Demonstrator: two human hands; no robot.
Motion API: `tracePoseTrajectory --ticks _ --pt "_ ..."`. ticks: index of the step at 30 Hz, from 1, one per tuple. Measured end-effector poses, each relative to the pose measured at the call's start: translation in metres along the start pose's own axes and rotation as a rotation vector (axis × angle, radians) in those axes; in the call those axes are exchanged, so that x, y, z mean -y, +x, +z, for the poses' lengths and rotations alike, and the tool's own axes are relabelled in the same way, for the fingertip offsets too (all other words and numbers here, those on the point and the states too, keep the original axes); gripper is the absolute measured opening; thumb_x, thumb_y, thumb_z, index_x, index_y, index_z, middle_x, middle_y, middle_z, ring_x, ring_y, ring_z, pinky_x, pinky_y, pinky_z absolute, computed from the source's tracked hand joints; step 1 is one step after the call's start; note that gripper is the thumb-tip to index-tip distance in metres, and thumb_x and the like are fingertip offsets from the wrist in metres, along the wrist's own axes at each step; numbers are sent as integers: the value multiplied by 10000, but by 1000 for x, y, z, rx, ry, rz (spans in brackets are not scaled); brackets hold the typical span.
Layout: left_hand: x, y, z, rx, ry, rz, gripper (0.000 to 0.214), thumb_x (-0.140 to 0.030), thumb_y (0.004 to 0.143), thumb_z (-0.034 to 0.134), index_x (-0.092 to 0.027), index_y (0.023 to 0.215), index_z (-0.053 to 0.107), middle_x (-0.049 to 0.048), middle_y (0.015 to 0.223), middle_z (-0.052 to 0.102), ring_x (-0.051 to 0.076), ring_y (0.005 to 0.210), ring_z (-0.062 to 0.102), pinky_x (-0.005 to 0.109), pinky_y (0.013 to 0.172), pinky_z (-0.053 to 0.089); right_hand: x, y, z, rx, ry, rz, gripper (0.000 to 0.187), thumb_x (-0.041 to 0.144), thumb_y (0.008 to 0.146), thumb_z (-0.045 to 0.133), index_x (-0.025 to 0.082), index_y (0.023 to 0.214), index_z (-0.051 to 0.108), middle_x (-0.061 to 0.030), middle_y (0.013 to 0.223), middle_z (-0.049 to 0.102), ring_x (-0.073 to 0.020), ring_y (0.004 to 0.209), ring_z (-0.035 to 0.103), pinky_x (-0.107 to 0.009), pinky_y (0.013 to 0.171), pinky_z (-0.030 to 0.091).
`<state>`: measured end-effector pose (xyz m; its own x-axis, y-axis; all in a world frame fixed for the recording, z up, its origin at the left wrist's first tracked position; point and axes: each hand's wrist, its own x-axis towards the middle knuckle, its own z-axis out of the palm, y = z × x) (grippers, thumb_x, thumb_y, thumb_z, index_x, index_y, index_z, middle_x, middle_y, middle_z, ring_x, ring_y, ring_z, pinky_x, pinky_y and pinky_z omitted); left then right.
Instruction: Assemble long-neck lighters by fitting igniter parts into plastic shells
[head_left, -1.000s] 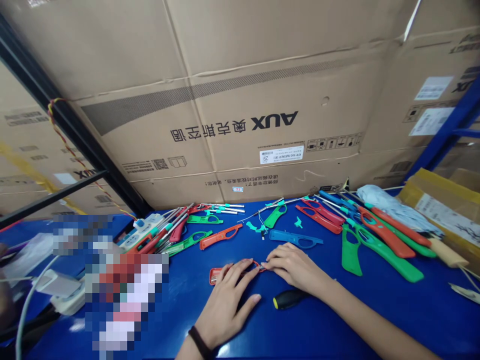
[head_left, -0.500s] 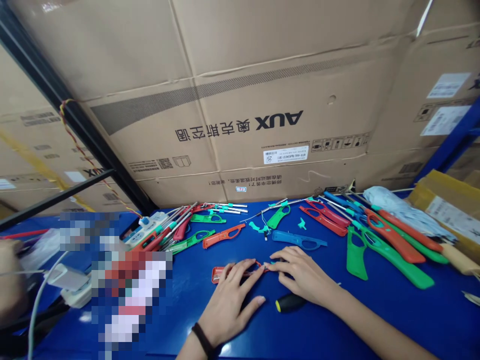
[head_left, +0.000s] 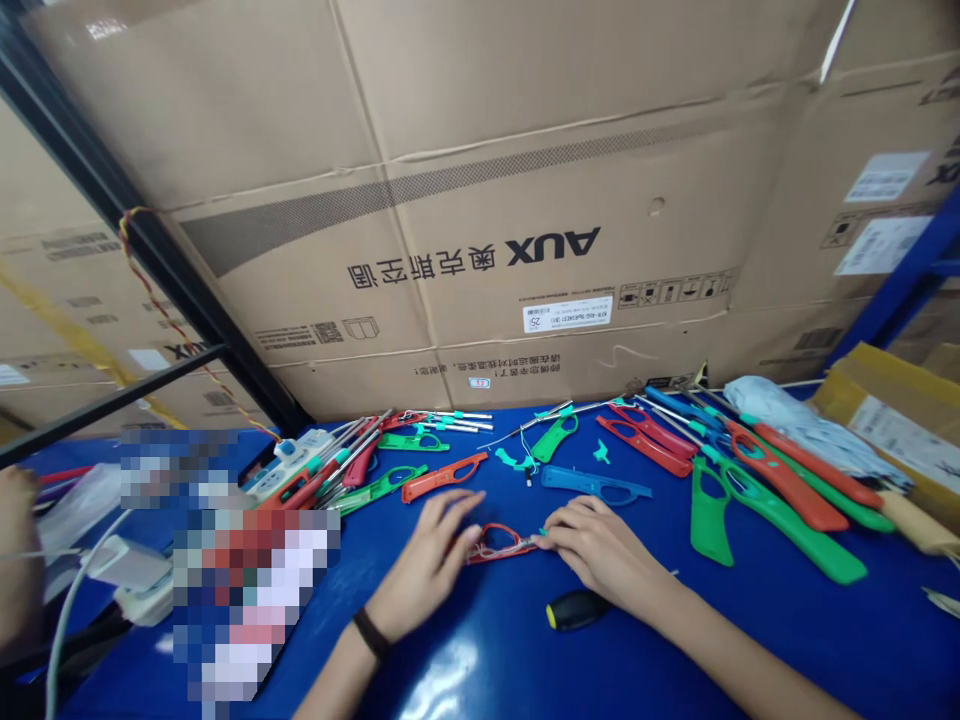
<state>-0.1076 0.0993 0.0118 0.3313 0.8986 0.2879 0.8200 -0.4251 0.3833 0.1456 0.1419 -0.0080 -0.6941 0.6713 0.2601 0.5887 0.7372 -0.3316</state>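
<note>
Inspecting the bench, we find both hands on one part. Item: red plastic handle shell (head_left: 495,545), loop-shaped, w/ a thin wire along it. It lies flat on the blue table top (head_left: 885,640), just beyond and left of the black screwdriver handle with yellow cap (head_left: 576,610), our ref. point.

Step in hand, as we judge it: fitting fine pieces at the shell's right tip. To do it well, we would:
- keep the shell flat and pinned at its left end so it cannot swivel;
- pinch close to the tip w/ light force, since the wire is thin and prob. kinks easily;
- rest both wrists on the table for steadiness.

Left hand (head_left: 424,565), left of the ref.: fingers half bent over the shell's left end, tips touching it. Thumb hidden and fingers blurred, so we cannot tell if it clamps or merely rests.

Right hand (head_left: 600,550), directly beyond the ref.: thumb & forefinger nipped together on the shell's right tip, where a small teal bit shows. Other fingers lie loose.

Nearby:
- blue plastic handle shell (head_left: 596,485), beyond the ref., apart from the right hand;
- orange plastic handle shell (head_left: 442,477), beyond-left;
- long green plastic lighter bodies (head_left: 795,545), right of the ref., well apart.
</note>
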Motion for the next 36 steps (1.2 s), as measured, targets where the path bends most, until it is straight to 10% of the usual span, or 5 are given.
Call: tracePoseTrajectory --ticks 9,16,21,36 --pt "69 33 -12 -74 357 53 272 -272 925 397 -227 1049 635 49 890 697 221 898 638 548 1072 269 0 -1 0 -15 19 12 226 159 889 521 286 903 708 1 958 686 -162 895 583 -330 868 367" --pt "42 20 -17 -210 102 -84 376 -281 980 264 -211 1331 379 89 1194 586 205 1087 575 399 958 454 1 0 -2 18 -3 20 227 142 880 536 285 928 706 8 956 681 -158 907 581 -330 871 364" --pt "15 -5 -18 -3 -16 -126 464 -359 968 354 -304 1415 246 59 1253 511 210 1150 519 348 940 471 1 -1 -2 17 -7 22 216 155 890 532 280 927 704 8 959 681 -160 909 580 -333 868 364" --pt "8 -14 -3 103 -19 55 291 -300 929 464 -262 1213 512 66 1182 556 214 1083 531 359 929 462 1 -2 -4 24 61 16 256 88 870 508 264 946 677 9 983 691 -164 933 583 -339 894 339"
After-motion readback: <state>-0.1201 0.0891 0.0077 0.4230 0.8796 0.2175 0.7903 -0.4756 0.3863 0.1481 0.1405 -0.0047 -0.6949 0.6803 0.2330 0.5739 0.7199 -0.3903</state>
